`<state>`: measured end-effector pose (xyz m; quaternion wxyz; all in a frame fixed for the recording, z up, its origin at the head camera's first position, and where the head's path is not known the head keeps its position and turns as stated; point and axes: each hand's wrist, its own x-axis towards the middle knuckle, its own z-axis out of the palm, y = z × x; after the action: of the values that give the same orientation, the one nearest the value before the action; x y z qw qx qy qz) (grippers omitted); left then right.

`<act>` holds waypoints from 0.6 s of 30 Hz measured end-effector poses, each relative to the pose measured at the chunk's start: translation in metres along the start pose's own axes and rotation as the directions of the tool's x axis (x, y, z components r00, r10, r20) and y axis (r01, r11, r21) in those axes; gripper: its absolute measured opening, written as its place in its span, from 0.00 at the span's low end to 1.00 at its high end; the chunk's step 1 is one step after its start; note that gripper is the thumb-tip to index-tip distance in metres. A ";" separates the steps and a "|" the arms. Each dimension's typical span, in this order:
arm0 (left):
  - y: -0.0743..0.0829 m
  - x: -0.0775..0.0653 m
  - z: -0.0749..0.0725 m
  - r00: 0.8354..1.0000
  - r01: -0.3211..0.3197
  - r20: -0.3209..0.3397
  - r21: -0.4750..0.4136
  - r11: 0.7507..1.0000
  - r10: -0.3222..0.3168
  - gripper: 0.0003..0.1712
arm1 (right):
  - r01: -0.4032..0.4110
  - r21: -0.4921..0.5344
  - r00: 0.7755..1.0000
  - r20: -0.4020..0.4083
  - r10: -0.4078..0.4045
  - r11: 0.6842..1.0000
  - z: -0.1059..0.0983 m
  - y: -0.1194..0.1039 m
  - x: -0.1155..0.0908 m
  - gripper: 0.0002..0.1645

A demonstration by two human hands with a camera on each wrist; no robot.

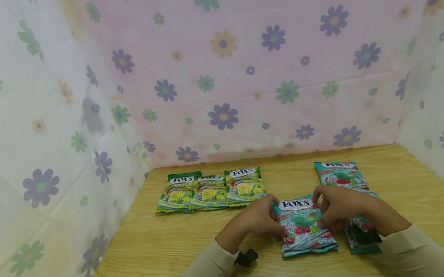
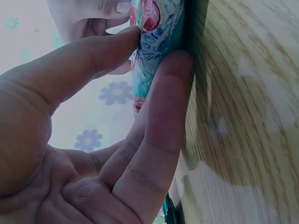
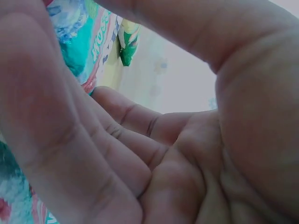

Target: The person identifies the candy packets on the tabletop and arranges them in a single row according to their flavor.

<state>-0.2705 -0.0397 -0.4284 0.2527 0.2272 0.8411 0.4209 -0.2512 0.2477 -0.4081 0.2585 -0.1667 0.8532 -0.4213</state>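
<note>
A teal Fox's Mint Blossom candy bag (image 1: 304, 226) lies face up near the front of the table, between both hands. My left hand (image 1: 259, 217) grips its left edge. In the left wrist view, thumb and fingers pinch the side of the bag (image 2: 161, 28) close to the wood. On the opposite edge, my right hand (image 1: 342, 205) holds the bag with thumb and fingers bent round it. Under and behind the right hand are more teal candy bags, one farther back (image 1: 342, 173) and one nearer (image 1: 365, 248), both partly covered by the hand and wrist.
Three green and yellow Fox's candy bags, the left (image 1: 175, 196), middle (image 1: 210, 196) and right (image 1: 244, 187), lie side by side at the back left, slightly overlapping. Beyond the wooden table (image 1: 157, 260) hangs a flowered cloth (image 1: 249, 87), which also covers both sides.
</note>
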 end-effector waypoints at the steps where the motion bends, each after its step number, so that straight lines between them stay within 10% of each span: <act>1: 0.001 0.000 0.000 1.000 0.001 -0.002 0.002 1.000 -0.001 0.44 | -0.002 -0.001 1.000 -0.003 0.002 1.000 0.000 0.000 0.000 0.38; 18: 0.007 -0.002 -0.001 0.999 -0.013 -0.034 0.026 1.000 0.014 0.44 | 0.024 0.008 0.999 -0.039 -0.024 1.000 -0.002 -0.003 0.001 0.38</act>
<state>-0.2688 -0.0381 -0.4217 0.2325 0.2288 0.8491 0.4155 -0.2526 0.2465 -0.4046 0.2374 -0.1676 0.8541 -0.4313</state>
